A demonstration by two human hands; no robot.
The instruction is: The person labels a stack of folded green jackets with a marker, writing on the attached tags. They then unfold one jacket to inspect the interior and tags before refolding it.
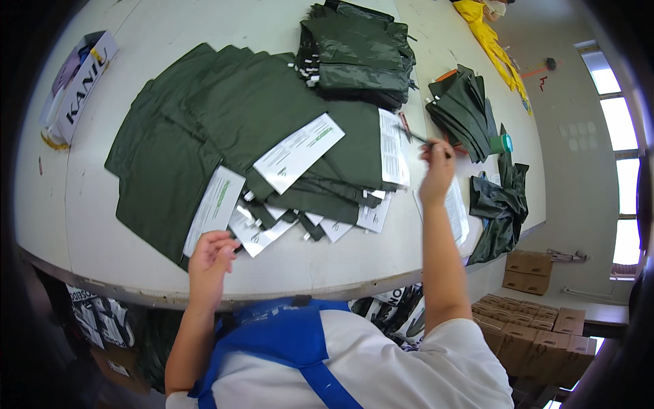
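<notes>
Dark green folded garments lie fanned out in overlapping layers on the table. White printed cards are on several of them. At the near left, my left hand is by the lower end of another white card. Its fingers are curled and nearly together; whatever may be between them is too small to make out. My right hand is raised at the right of the garments, closed round a thin dark pen-like tool. The tool's tip points toward a printed white card at the garments' right edge.
A stack of dark green garments stands at the back. More green pieces and a crumpled dark garment lie at right, near a green tape roll. A white box sits far left; brown cartons are beyond the table.
</notes>
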